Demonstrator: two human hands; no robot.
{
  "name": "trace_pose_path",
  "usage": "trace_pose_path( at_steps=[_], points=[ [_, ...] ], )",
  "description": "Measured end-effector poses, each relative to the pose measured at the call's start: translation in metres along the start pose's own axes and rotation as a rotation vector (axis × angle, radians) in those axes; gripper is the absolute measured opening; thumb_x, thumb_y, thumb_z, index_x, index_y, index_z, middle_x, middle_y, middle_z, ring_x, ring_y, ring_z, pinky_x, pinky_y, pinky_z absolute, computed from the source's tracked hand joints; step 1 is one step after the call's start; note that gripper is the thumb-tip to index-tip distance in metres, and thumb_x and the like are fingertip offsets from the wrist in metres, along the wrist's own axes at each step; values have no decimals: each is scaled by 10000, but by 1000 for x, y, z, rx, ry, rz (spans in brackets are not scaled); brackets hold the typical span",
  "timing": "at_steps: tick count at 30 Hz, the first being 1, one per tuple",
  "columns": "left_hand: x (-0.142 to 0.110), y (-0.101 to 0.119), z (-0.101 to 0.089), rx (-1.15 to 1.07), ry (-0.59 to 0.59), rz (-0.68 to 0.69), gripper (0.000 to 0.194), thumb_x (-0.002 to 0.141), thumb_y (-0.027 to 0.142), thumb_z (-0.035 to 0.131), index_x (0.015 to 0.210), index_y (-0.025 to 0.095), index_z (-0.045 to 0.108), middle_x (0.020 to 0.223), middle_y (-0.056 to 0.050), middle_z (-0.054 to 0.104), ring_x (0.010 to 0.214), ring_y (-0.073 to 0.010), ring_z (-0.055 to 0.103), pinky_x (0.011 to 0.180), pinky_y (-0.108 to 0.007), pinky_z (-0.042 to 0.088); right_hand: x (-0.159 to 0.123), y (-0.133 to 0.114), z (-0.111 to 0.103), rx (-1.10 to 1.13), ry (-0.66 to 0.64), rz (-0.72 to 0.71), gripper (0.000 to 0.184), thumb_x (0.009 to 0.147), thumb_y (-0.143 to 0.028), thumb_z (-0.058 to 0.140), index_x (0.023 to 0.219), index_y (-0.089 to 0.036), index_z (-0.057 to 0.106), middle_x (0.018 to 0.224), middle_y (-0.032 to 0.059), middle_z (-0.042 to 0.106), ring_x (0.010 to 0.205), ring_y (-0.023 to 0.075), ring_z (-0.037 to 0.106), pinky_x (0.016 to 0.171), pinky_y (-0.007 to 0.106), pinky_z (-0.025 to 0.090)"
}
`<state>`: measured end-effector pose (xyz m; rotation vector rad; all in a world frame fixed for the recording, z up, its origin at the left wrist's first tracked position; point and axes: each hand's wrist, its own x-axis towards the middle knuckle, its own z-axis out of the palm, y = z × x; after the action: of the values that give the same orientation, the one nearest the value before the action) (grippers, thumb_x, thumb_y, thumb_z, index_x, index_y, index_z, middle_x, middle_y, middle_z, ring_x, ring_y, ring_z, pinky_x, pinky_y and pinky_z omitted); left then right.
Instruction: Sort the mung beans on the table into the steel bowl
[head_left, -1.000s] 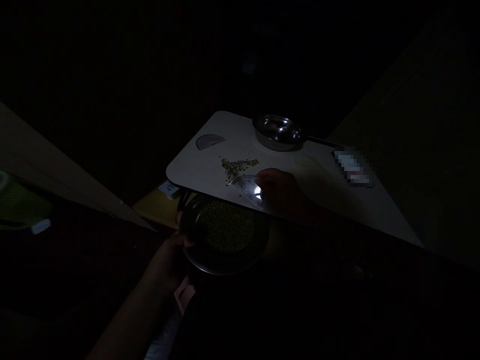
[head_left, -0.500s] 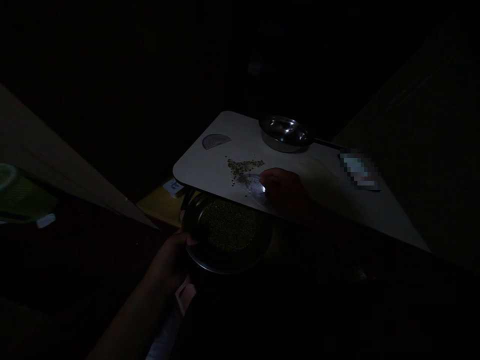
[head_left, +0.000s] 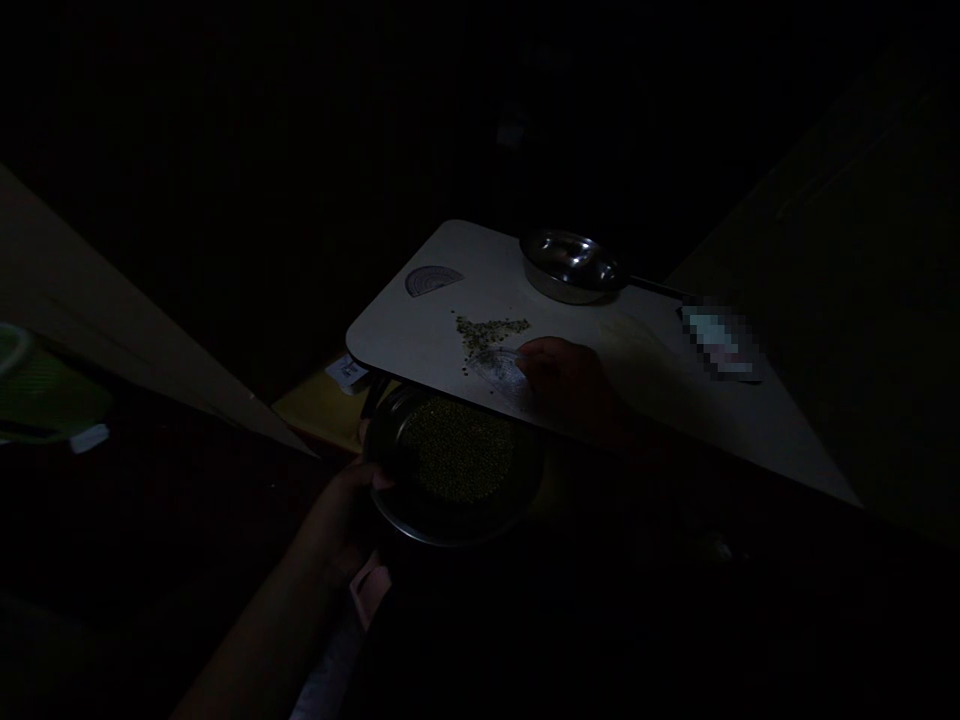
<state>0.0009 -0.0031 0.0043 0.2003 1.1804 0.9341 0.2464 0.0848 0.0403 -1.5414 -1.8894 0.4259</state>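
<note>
Left hand [head_left: 341,510] curled around the rim of a steel bowl [head_left: 450,537] of green mung beans [head_left: 457,450], below the tabletop edge. Right hand [head_left: 562,380], fingers bent, on a clear plastic protractor [head_left: 499,368], its grip unclear, beside scattered beans [head_left: 487,332] on a white tabletop [head_left: 420,340].

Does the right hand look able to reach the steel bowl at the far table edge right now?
Probably yes: the right hand rests on the tabletop, and nothing visible stands between it and the steel bowl.
</note>
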Motion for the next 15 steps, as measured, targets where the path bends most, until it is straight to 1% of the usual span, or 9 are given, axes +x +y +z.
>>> trace_pose_path(
  at_steps=[6,9,13,15],
  points=[
    [1,0,0,10,9,5,233,473,57,611,676,172,619,549,9,581,502,-144,544,509,-265,456,1,4,1,-25,33,7,504,838,-633,494,871,-177,708,797,72,726,742,192,681,693,308,516],
    [-2,1,5,-10,36,16,226,466,49,598,651,178,600,525,19,558,474,-128,519,489,-251,435,3,5,0,-39,37,2,511,842,-639,484,858,-180,709,782,65,718,731,187,674,677,299,508],
    [-6,3,11,-4,93,8,219,453,48,574,633,172,595,516,7,557,484,-146,543,494,-262,452,7,3,2,-13,45,14,403,850,-535,528,854,-173,706,759,52,709,701,180,659,661,295,497],
    [-4,2,9,14,82,3,214,451,54,582,634,163,603,525,-2,571,503,-161,567,505,-269,467,9,2,4,27,22,19,320,846,-442,548,878,-163,702,765,52,710,708,179,657,666,298,498]
  ],
)
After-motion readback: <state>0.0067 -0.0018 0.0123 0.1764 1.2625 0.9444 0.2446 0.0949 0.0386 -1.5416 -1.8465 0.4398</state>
